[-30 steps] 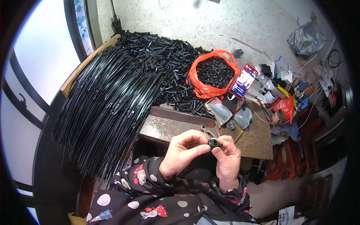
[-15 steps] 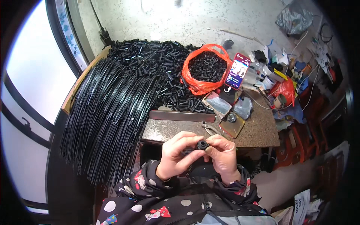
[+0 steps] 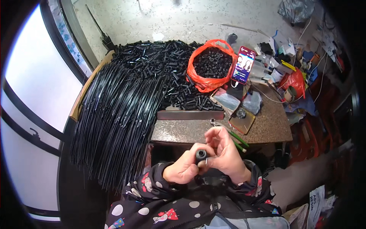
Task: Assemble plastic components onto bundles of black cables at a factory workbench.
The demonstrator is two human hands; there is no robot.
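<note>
Close in front of my body, just off the table's near edge, my left hand [image 3: 184, 166] is closed round a short black tubular part [image 3: 201, 154]. Its round open end faces up. My right hand [image 3: 226, 154] meets it from the other side, with the thumb at the lower side of the part and the upper fingers curled and lifted above it. A thin bright sliver shows by that thumb tip, too small to name. Just beyond my right hand lie pliers with green handles [image 3: 238, 139], partly covered by the fingers.
A heap of black tubular parts [image 3: 152, 57] fills the table's back, held by a metal bar [image 3: 190, 115]. Long black rods [image 3: 118, 126] hang over the left edge. A red bag [image 3: 207, 87] holds black rings. A lit phone [image 3: 243, 65] stands beside clear cases and clutter.
The view has shifted slightly, so the table sits further right. My left hand now wraps the black tubular part. My right fingers have lifted off its top, and the pliers' green handles have come into sight.
</note>
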